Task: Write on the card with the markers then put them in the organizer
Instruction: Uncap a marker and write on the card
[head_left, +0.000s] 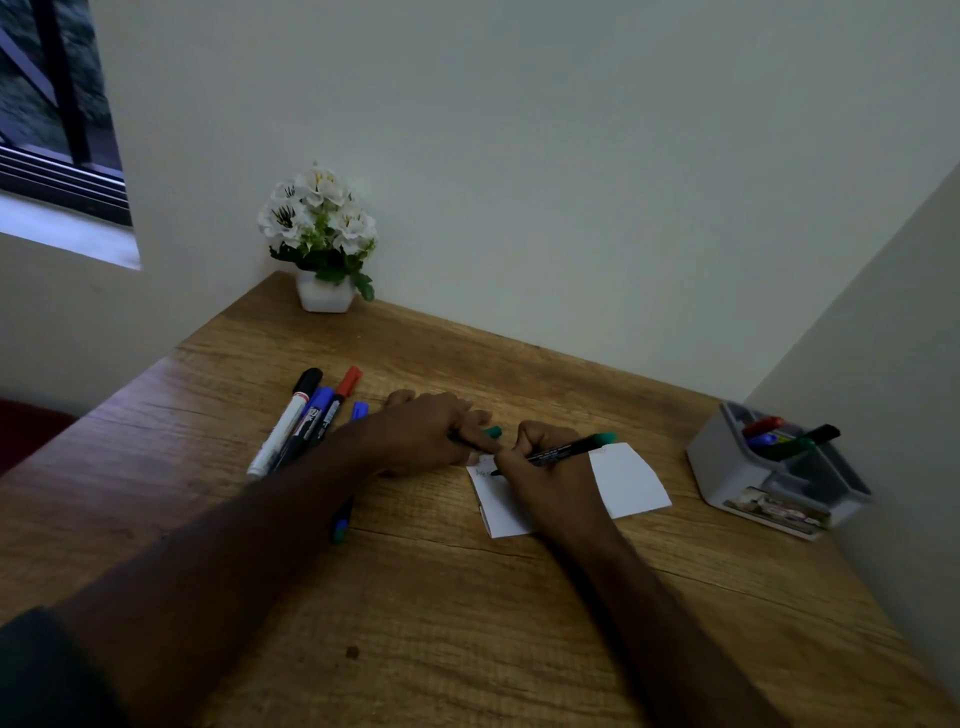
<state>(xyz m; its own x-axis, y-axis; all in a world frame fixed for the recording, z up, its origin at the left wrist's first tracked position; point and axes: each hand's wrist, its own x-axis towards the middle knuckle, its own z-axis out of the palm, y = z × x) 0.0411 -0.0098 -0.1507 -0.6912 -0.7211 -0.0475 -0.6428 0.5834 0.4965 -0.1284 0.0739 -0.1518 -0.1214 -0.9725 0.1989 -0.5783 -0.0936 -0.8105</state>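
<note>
Right hand (545, 480) pinches one green-capped marker (566, 450), its tip on the single white card (631, 480). Left hand (423, 431) grips a green cap (493, 431) beside that card. Three markers (306, 421) lie left; several stand in the grey organizer (727, 467).

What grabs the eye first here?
The two hands at centre: the right hand grips a green-ended marker, tip on the white card, while the left hand steadies the card's left edge. Next, loose markers lie left of the arms, and a grey organizer holding markers sits far right.
</note>
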